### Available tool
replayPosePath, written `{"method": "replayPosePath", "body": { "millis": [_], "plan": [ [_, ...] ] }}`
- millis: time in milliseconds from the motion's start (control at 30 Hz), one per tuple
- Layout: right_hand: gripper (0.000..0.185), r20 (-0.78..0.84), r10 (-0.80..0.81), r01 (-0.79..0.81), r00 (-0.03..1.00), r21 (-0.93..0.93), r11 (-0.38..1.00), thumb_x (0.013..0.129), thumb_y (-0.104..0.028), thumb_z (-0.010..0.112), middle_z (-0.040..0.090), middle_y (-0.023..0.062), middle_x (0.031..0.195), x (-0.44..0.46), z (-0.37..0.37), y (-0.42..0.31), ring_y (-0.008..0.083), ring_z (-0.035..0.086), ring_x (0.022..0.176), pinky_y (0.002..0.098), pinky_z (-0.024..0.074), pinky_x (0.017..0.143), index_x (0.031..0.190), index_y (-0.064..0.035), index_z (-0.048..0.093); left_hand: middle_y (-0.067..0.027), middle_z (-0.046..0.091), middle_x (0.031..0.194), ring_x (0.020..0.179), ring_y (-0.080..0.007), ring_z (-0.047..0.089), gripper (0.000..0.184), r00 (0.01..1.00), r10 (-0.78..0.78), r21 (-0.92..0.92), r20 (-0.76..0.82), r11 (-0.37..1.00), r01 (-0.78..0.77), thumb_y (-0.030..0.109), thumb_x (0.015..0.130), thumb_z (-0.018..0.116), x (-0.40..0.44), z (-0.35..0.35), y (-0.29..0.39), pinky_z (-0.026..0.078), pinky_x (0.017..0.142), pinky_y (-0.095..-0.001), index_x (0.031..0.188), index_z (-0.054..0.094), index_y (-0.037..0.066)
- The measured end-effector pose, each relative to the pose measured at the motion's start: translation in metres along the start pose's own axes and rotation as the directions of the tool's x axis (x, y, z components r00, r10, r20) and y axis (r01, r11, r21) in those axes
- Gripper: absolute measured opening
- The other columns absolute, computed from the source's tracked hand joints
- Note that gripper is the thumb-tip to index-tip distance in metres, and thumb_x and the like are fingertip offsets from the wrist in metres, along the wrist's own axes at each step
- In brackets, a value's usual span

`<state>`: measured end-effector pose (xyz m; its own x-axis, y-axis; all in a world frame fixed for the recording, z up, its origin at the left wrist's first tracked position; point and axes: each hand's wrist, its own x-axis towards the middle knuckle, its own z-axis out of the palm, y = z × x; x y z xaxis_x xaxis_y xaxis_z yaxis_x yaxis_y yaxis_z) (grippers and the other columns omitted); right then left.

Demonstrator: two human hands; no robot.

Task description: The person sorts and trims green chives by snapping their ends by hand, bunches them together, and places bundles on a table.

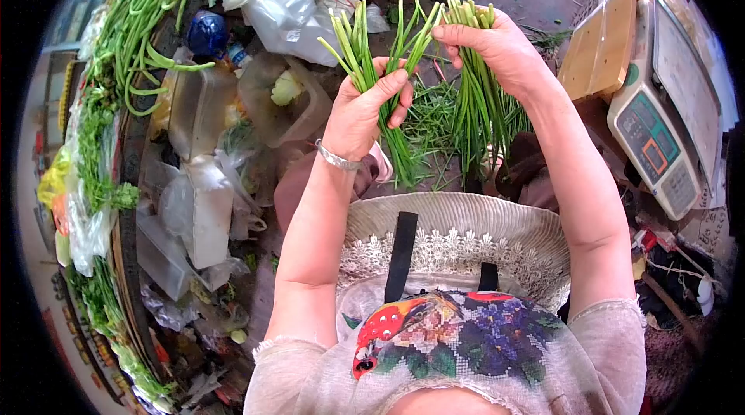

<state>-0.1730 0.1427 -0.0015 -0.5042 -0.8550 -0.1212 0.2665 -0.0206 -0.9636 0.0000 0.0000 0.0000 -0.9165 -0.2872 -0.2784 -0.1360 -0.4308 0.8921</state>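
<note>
My left hand (358, 114), with a silver bracelet at the wrist, closes around a small bunch of green chives (358, 46). Their pale cut ends fan upward past the thumb and the leaves hang below the fist. Just to its right, my right hand (497, 46) grips a thicker bunch of chives (475, 105), which droops toward the ground. The thumb and forefinger of that hand touch the tips of a few stems leaning over from the left bunch. Loose chive leaves (431, 116) lie in a heap beneath both hands.
A digital scale (660, 128) stands at the right beside a brown board (597, 46). Long green stalks (155, 15) and leafy greens (97, 151) line the left. Plastic tubs (283, 97), white bags (287, 15) and a blue object (207, 33) crowd the left-hand ground.
</note>
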Motion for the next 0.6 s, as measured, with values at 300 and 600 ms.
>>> {"method": "replayPosePath", "body": {
  "millis": [300, 600],
  "plan": [
    [0.021, -0.133, -0.016, 0.031, 0.991, 0.113, 0.993, 0.085, -0.020, 0.072, 0.060, -0.0014, 0.075, -0.004, 0.005, -0.010, 0.0095, 0.054, 0.064, 0.0240, 0.0417, 0.063, 0.098, -0.0043, 0.067, -0.0063, 0.058, 0.072, 0.054, -0.0141, 0.051, 0.028, 1.000, -0.006, 0.001, 0.009, 1.000, 0.006, 0.022, 0.094, 0.061, -0.003, 0.003, 0.004, 0.039, 0.048, -0.0236, 0.110, 0.058, -0.001],
    [0.021, -0.052, -0.010, 0.021, 0.999, 0.204, 0.979, 0.084, -0.021, 0.073, 0.060, -0.0003, 0.075, 0.000, 0.013, 0.000, 0.0098, 0.055, 0.065, 0.0251, 0.0440, 0.064, 0.094, -0.0047, 0.067, -0.0152, 0.068, 0.085, 0.065, -0.0204, 0.066, 0.027, 0.996, -0.074, 0.062, 0.052, 0.996, 0.071, 0.023, 0.094, 0.059, -0.005, 0.004, 0.004, 0.050, 0.052, -0.0260, 0.110, 0.058, 0.001]
  ]
}}
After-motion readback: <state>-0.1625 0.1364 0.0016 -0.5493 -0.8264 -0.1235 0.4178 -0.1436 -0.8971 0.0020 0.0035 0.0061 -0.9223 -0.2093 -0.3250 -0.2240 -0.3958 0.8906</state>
